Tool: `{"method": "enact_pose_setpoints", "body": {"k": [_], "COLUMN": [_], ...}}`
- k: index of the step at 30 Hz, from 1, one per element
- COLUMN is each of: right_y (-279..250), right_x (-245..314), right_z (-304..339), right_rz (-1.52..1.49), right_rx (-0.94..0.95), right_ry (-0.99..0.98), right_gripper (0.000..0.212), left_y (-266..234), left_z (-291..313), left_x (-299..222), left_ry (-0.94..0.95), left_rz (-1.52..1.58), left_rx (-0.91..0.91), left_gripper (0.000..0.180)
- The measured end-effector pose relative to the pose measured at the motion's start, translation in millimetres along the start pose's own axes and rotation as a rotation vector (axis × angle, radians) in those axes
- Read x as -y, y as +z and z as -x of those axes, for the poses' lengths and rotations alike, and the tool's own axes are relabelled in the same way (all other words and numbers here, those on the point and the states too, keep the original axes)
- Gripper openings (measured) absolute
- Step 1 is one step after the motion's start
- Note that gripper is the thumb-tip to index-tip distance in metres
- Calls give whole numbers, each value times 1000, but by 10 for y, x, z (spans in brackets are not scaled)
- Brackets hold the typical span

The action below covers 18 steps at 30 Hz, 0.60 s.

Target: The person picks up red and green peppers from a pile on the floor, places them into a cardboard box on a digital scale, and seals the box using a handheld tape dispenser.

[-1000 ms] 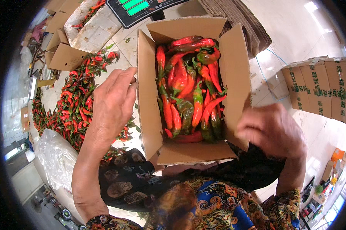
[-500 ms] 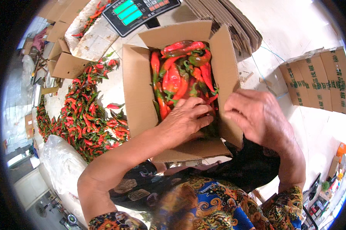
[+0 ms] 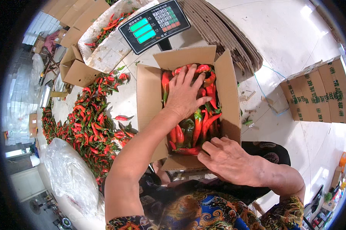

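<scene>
An open cardboard box (image 3: 229, 99) in front of me is packed with red and dark green peppers (image 3: 198, 124). On the far part of the peppers lies my left hand (image 3: 185, 92), open, palm down with fingers spread. At the box's near right corner, my right hand (image 3: 228, 159) is closed, its fingers curled by the near wall and the end peppers. What those fingers hold, if anything, is hidden. Both hands cover some of the peppers.
A digital scale display (image 3: 154, 26) stands behind the box, beside stacked flat cardboard (image 3: 222, 32). Loose peppers (image 3: 90, 126) are heaped on the floor at left, near a clear plastic bag (image 3: 67, 170) and a white foam box (image 3: 109, 50). Another carton (image 3: 318, 92) stands right.
My left hand has moved to the far end of the peppers and spread out. The right hand has gone from the right flap down to the near corner. The view has shifted slightly.
</scene>
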State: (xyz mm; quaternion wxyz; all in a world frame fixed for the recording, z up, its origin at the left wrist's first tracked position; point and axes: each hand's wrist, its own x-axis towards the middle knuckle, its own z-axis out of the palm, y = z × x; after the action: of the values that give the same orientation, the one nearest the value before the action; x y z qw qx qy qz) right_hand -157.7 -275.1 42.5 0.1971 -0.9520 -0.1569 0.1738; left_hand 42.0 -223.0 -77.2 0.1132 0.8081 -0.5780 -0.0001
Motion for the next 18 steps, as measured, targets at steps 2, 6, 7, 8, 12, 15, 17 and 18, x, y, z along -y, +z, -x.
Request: {"method": "enact_pose_setpoints", "body": {"k": [2,6,7,8,12,15,17,18], "right_y": [191,499,517,556,431,-158,-396,-347], "right_x": [1,-74,-90,-91,-56,-10,-115,-278], "right_z": [35,65,60,46,15,-67,103,141], "right_rz": [75,68,111,147,187,-167,-275,-283], "right_rx": [52,-191,-231,-277,-209,109,-300,-452], "right_ry": [-47,-200,-219,-241,-208,150,482,631], "right_gripper": [28,29,28,28,22,39,54,56], "left_y": [103,118,100,57,-281,-795,-804,-797], "left_z": [23,-21,-36,-20,-99,-109,65,180], "left_x": [-1,19,34,38,80,187,384,463], "left_ry": [14,16,12,7,-35,-49,-235,-307], "left_rz": [5,-1,10,15,123,-19,1,-17], "left_rx": [-20,10,18,34,112,-449,-504,-503], "left_gripper": [76,75,74,74,70,61,55,53]}}
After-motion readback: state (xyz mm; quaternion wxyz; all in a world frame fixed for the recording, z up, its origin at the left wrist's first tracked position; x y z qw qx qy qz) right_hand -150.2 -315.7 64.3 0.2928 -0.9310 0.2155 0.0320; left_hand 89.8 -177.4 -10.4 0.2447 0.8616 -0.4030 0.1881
